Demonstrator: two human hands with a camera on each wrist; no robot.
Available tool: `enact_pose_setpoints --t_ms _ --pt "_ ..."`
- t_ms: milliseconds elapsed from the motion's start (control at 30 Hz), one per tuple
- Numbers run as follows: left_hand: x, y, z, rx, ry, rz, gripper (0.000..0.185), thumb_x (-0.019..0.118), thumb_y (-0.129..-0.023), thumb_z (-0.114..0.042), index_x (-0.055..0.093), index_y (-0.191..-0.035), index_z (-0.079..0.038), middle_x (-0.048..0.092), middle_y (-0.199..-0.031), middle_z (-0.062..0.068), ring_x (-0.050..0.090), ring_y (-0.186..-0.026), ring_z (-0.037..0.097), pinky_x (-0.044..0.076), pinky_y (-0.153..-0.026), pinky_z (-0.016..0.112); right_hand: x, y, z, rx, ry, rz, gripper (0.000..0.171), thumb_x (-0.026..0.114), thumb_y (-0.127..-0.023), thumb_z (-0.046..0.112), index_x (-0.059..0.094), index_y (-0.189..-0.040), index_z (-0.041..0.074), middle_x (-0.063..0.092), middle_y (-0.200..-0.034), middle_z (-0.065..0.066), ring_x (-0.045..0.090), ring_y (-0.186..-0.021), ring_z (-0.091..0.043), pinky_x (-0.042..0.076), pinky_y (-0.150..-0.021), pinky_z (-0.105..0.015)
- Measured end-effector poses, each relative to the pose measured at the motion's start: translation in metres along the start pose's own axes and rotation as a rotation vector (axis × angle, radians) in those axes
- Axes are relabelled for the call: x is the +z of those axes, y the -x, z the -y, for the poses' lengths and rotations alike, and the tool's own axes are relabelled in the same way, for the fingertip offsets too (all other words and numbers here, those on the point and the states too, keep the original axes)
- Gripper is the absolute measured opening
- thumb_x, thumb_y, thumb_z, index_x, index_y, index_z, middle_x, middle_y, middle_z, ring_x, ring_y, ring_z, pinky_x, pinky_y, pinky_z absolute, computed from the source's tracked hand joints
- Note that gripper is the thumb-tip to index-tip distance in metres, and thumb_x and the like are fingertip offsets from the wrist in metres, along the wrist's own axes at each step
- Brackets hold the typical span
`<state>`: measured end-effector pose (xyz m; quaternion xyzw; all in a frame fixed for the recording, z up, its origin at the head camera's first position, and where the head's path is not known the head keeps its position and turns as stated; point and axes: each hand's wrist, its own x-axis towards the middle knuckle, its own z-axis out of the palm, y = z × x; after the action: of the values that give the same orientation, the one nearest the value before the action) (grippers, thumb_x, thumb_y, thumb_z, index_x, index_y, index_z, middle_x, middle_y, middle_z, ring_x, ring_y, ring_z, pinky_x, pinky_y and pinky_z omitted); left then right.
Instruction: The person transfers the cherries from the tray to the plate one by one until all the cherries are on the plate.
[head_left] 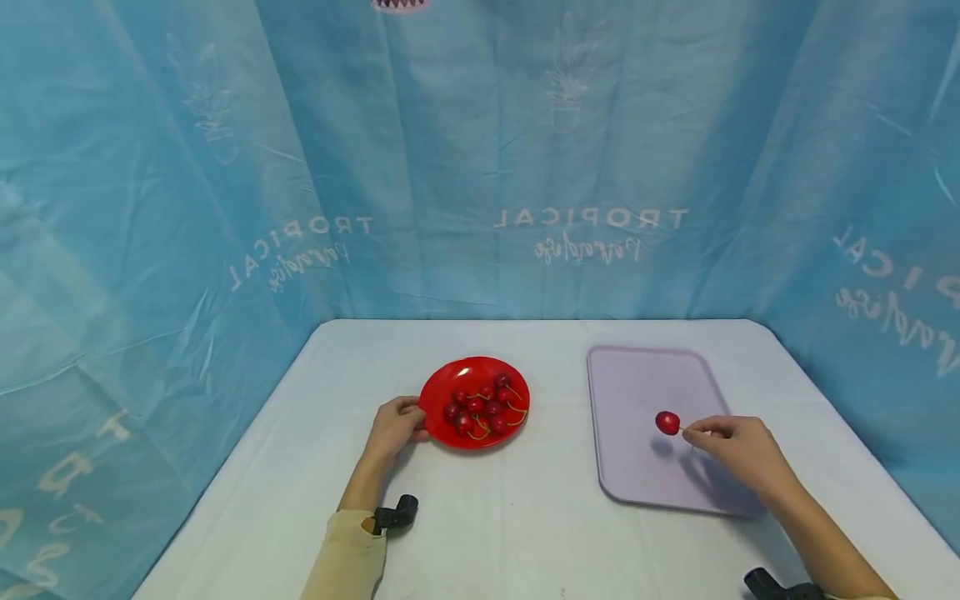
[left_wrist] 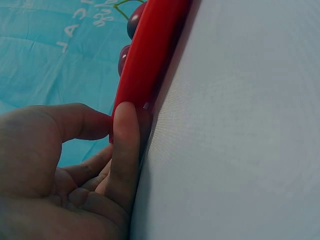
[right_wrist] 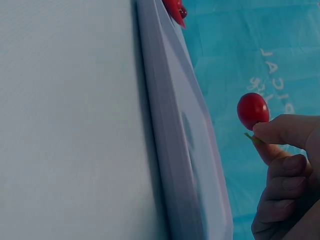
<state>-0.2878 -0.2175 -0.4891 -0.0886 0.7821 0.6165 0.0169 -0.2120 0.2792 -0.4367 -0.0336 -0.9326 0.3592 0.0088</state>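
A red plate (head_left: 442,393) with several dark red cherries (head_left: 480,406) sits on the white table. My left hand (head_left: 395,427) holds the plate's near-left rim (left_wrist: 145,65), thumb and fingers (left_wrist: 125,145) curled against its edge. My right hand (head_left: 731,446) pinches the stem of a single red cherry (head_left: 667,422) and holds it a little above the lilac tray (head_left: 645,375). In the right wrist view the cherry (right_wrist: 252,110) hangs clear of the tray (right_wrist: 175,150), its stem between thumb and forefinger (right_wrist: 280,131).
A white cloth covers the table (head_left: 525,533), which is ringed by blue curtains (head_left: 225,208) on the left, back and right. The tray holds nothing but the cherry's shadow. A black wrist camera mount (head_left: 395,512) sits on my left forearm.
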Motion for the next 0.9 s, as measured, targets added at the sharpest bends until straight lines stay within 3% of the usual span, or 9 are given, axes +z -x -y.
enact_pose_setpoints --t_ms 333,900 --pt "0.002 -0.001 0.006 0.009 0.032 -0.013 0.035 0.054 -0.09 -0.008 0.056 -0.123 0.003 0.065 -0.098 0.014 0.065 -0.072 0.018 0.057 -0.063 0.027 0.011 -0.017 0.021 -0.074 -0.041 -0.024 0.039 0.066 -0.089 0.043 0.074 -0.1 0.007 0.069 -0.093 -0.006 0.053 -0.089 -0.026 0.042 -0.069 -0.035" --pt "0.002 0.0 -0.004 -0.002 0.014 -0.012 0.039 0.053 -0.089 -0.009 0.054 -0.126 0.002 0.062 -0.101 0.015 0.064 -0.066 0.018 0.056 -0.063 0.027 0.037 -0.038 0.043 -0.118 -0.09 -0.017 0.033 0.068 -0.088 0.036 0.075 -0.097 0.006 0.066 -0.079 -0.008 0.051 -0.079 -0.023 0.042 -0.063 -0.034"
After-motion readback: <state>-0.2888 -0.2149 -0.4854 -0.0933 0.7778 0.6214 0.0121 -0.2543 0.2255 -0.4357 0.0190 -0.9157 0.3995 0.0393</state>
